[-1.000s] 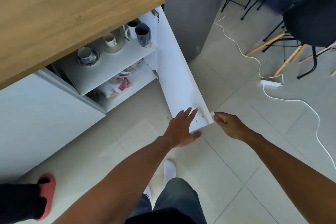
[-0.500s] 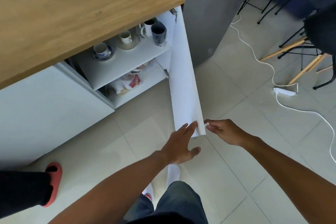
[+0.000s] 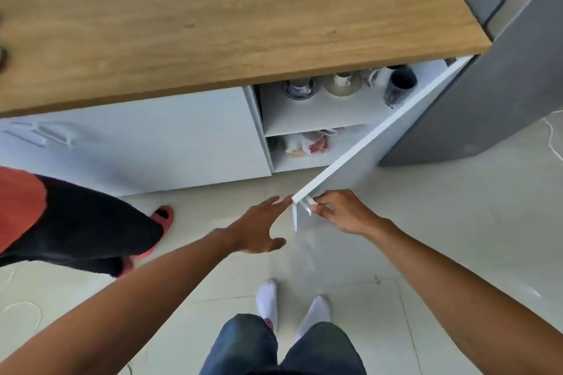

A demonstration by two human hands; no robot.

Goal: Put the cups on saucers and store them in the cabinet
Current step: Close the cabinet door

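At the cabinet door (image 3: 380, 134), right hand (image 3: 341, 211) pinches the handle (image 3: 307, 205), left hand (image 3: 259, 230) splayed.

Countertop (image 3: 243, 15) is wood grain, matt and pretty smooth. Cabinet door (image 3: 361, 167) is plain white board, smooth with a low sheen. Floor tiles (image 3: 472, 207) are pale and glossy. Cups (image 3: 300, 88) look like glazed ceramic, though it's blurry there. Bag (image 3: 307, 144) underneath is crinkly plastic.

Bright, even daylight; soft shadows under the worktop (image 3: 213, 24) and on the floor (image 3: 457, 222). Motion blur smears the left edge. Wide-angle bending curves the edges.
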